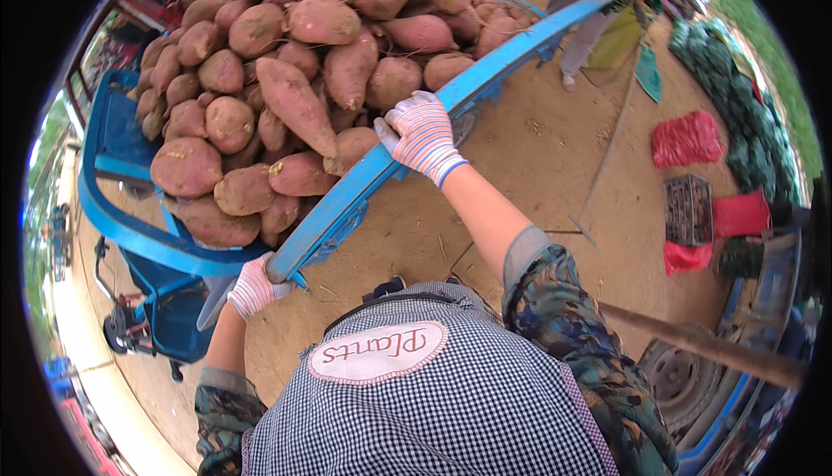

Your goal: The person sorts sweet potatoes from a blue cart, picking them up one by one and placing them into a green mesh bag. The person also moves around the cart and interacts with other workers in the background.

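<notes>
Both hands wear striped knit gloves and rest on the blue metal side rail [364, 180] of a loaded vehicle bed. Near the rail's lower end, beside the curved blue frame [162, 245], is my left hand [257, 285], its fingers partly hidden behind the metal. Farther up, my right hand [424, 133] lies over the rail's top edge, fingers curled onto it, the thumb on the inner side. Behind the rail a large heap of sweet potatoes [296, 106] fills the bed, piled above its edge. One long sweet potato [292, 102] lies on top, left of my right hand.
A person [585, 21] stands past the rail's far end. At right lie a red mesh sack [688, 139], a black plastic crate [688, 209] and a row of filled green sacks [741, 106]. A wooden pole [708, 346] and a wheel [679, 372] are at lower right; a blue cart [172, 307] stands at left.
</notes>
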{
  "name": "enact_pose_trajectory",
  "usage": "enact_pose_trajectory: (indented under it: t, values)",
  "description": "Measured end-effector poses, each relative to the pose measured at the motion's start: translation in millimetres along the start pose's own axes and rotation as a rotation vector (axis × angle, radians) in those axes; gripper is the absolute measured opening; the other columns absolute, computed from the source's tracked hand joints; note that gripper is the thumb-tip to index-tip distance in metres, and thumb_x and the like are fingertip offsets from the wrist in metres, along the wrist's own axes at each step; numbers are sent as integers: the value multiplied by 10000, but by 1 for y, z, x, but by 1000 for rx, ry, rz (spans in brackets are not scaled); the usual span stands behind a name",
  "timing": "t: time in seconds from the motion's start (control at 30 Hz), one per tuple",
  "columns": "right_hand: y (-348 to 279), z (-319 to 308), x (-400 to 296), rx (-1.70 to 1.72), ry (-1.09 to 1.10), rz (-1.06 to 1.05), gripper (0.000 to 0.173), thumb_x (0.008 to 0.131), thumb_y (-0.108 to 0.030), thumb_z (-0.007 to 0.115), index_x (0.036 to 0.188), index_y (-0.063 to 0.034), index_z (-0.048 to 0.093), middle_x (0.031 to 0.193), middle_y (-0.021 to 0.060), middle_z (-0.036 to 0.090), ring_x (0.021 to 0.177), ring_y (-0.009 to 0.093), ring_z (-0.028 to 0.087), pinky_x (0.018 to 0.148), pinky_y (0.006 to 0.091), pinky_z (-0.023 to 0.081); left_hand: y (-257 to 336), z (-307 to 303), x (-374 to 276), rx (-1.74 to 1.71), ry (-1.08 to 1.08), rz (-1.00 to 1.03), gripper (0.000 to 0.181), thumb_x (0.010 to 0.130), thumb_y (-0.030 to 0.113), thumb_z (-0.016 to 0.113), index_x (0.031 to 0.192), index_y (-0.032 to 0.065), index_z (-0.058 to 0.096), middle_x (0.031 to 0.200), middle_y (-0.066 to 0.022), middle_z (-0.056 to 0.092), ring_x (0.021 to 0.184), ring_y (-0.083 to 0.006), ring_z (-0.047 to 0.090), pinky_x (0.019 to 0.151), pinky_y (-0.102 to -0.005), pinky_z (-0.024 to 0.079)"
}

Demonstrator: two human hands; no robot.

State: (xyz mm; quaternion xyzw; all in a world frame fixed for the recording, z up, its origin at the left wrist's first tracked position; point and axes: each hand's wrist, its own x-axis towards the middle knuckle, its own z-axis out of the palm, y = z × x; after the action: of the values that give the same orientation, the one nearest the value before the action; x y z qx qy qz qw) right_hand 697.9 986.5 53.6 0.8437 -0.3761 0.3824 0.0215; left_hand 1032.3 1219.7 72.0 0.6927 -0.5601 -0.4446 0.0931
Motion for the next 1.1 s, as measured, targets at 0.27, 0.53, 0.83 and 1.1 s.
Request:
enact_pose_trajectory:
  t: [0.27,0.53,0.83,1.1]
  values:
    - [-12,-26,-46,-56,36,205,236,830,-289,630,860,-71,717,984,114,676,1099,315,575,1060,477,351,-10,13,11,-215,-471,-49,445,688,109,845,1056,-14,628,898,-39,675,806,-99,602,747,-260,517]
    - [-54,-49,-229,-274,24,941,665,806,-393,675,1333,-39,477,1363,215,494,1257,381,469,1072,487,345,-108,113,36,-429,-832,-131,369,900,200,653,1165,-49,588,1030,-91,686,874,-183,633,812,-327,519]
    - [-119,-58,-430,-204,-1056,1478,624,815,-520,649,1301,-134,584,1329,148,575,1227,305,548,1008,429,435,-105,177,28,-95,-890,-114,567,878,408,711,1218,-27,584,1066,-138,690,943,-175,626,880,-338,518]
    - [-118,-32,-420,-166,-926,1258,318,852,-364,624,1004,-99,710,1102,145,651,972,316,666,829,417,539,-52,191,-6,13,-782,-39,385,867,312,737,1070,9,613,912,-56,663,842,-130,597,779,-300,510]
